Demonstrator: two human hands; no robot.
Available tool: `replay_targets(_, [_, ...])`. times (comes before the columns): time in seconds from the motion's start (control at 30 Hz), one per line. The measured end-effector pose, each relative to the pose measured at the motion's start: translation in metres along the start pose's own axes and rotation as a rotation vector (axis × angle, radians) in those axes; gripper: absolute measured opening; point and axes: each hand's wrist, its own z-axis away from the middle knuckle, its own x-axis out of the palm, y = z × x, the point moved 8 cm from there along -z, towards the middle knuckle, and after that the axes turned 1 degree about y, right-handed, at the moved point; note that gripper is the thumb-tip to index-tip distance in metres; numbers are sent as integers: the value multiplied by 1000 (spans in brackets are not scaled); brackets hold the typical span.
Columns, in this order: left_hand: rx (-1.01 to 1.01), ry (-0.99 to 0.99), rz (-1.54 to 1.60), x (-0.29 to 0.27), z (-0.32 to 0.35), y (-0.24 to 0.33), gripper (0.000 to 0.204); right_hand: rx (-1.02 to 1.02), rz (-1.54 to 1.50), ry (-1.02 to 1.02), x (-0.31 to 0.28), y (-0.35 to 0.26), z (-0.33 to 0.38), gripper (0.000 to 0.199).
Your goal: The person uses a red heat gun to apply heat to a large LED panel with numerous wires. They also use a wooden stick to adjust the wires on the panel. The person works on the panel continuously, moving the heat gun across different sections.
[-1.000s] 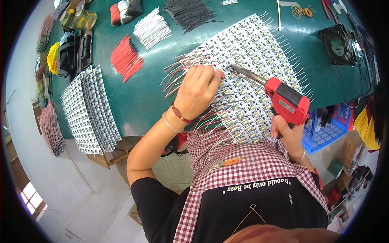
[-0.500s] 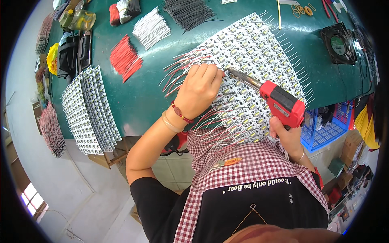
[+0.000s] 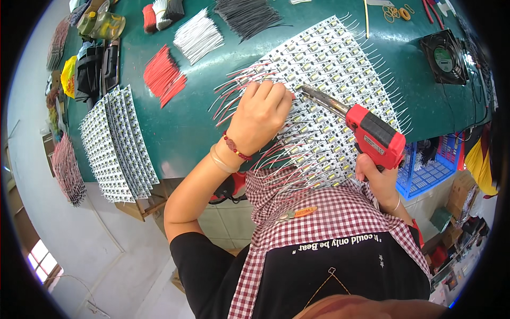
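Shirt lettering [image 3: 340,243] shows; soldering gun [image 3: 392,147] label [image 3: 374,142] seems blurred.

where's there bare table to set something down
Bare green tabletop shows between the stacked boards and left hand, nearer than the loose red wires; another patch lies between the wired sheet and black fan. Crowded: far left corner around the container.

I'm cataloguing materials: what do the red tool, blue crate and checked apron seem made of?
Red tool: likely hard plastic, smooth and moulded-looking; its nose seems metal, with a grey sheen.
Blue crate: probably plastic, evenly coloured, with lattice openings.
Checked apron: apparently woven cloth, matt and softly creased; fibre unclear.
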Motion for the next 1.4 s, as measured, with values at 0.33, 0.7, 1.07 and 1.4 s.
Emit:
replay_targets(0.33, [-37,62,84,-1,4,-3,21,7,5,-13,1,3,1,21])
replay_targets(0.7, [-25,19,98,2,1,-5,18,26,-5,14,2,9,2,11])
replay_targets(1.07, [-12,18,87,2,1,-6,15,-28,55,-49,3,5,2,11])
replay_targets(1.4, [4,95,-11,-24,-6,-5,14,-151,-205,-94,-7,4,11,15])
